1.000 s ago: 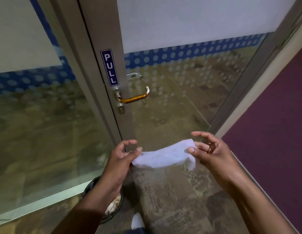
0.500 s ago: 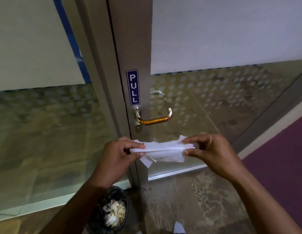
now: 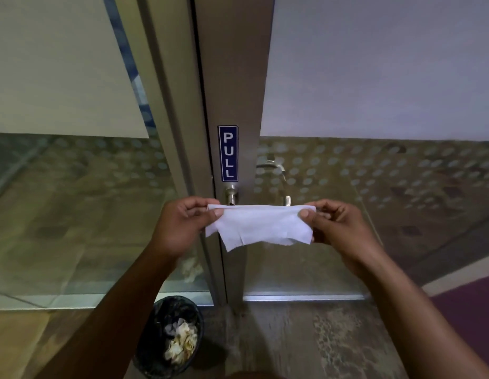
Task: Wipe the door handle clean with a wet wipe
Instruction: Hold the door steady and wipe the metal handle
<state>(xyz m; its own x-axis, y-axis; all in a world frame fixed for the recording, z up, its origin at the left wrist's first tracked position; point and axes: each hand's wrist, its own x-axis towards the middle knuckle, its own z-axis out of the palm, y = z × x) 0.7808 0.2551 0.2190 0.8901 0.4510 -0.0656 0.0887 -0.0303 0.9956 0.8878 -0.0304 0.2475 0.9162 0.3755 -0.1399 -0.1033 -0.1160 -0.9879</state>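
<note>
Both hands pinched a white wet wipe (image 3: 258, 225) taut, left hand (image 3: 180, 225) and right hand (image 3: 339, 228) gripping its ends, before the silver metal door handle (image 3: 232, 194).

Both hands (image 3: 183, 228) and forearms are bare, no sleeves.
</note>
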